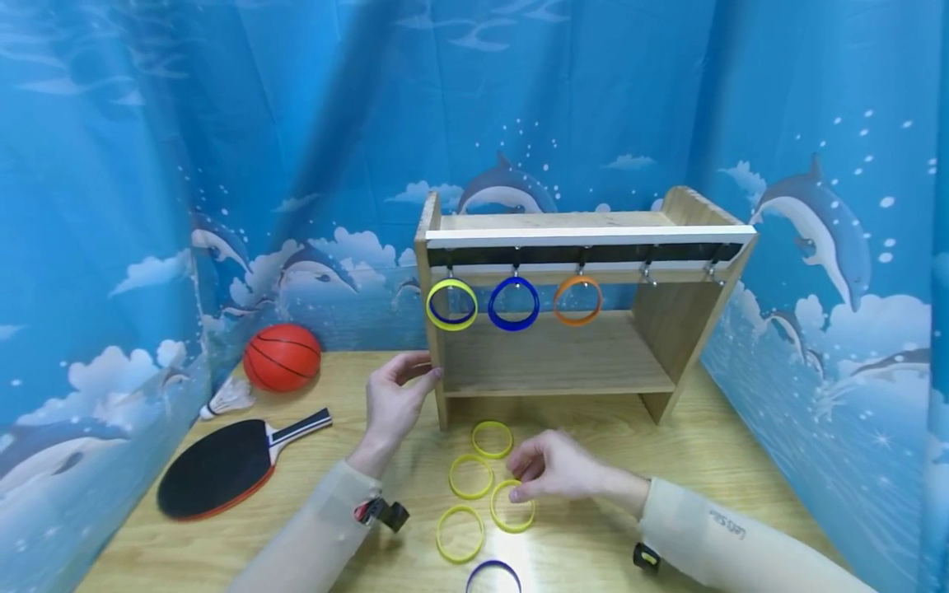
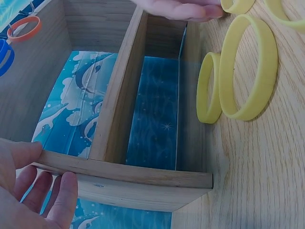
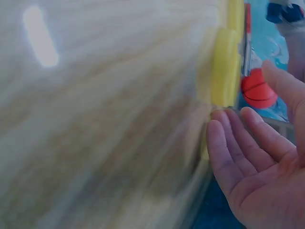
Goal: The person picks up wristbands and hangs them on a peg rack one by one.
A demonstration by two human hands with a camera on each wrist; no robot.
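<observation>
My left hand [image 1: 400, 399] grips the front edge of the wooden rack's left side panel [image 2: 124, 174], thumb on one face and fingers on the other. On the wooden rack's [image 1: 559, 387] hooks hang a yellow ring [image 1: 430, 313] with a blue ring behind it, another blue ring [image 1: 493, 306] and an orange ring [image 1: 558, 306]. Just above the table, my right hand [image 1: 558, 466] hovers with relaxed fingers and the thumb apart, overlapping one yellow ring [image 1: 514, 529] in the head view. Several yellow rings [image 1: 460, 561] lie around it, with a dark blue ring [image 1: 493, 563] at the bottom edge.
Left on the table are a black table tennis paddle [image 1: 215, 469], a shuttlecock [image 1: 228, 397] and a small red basketball [image 1: 282, 357]. Two further hooks [image 1: 647, 273] sit on the rack's right. A blue dolphin-print curtain [image 1: 356, 165] encloses the back and sides.
</observation>
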